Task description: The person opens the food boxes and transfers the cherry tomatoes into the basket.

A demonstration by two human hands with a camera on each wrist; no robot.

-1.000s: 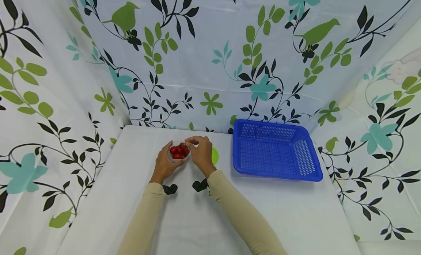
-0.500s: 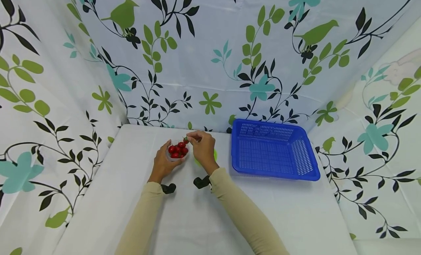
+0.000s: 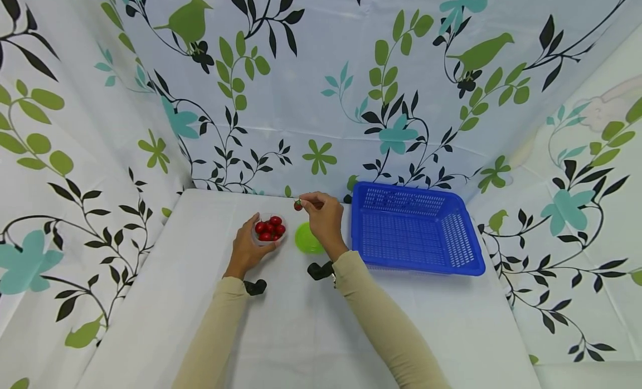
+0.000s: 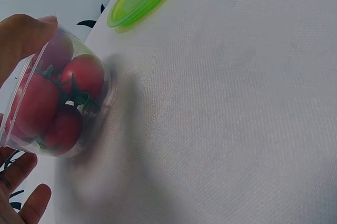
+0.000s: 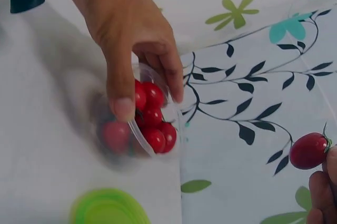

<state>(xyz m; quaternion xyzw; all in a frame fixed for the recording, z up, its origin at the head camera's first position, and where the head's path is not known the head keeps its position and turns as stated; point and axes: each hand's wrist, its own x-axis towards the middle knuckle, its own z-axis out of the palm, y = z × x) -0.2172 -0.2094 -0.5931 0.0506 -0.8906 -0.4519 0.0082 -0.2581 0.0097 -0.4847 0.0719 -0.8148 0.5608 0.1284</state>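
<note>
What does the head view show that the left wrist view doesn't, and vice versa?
Only the head view shows the blue basket and the right hand pinching one tomato. Only the left wrist view plainly shows green stems inside the clear cup. Both show the left hand holding that cup of tomatoes, plus the green lid.

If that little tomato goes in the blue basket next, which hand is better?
Probably the right hand: it pinches the tomato and is nearer the blue basket, while the left hand holds the clear tub of tomatoes.
</note>
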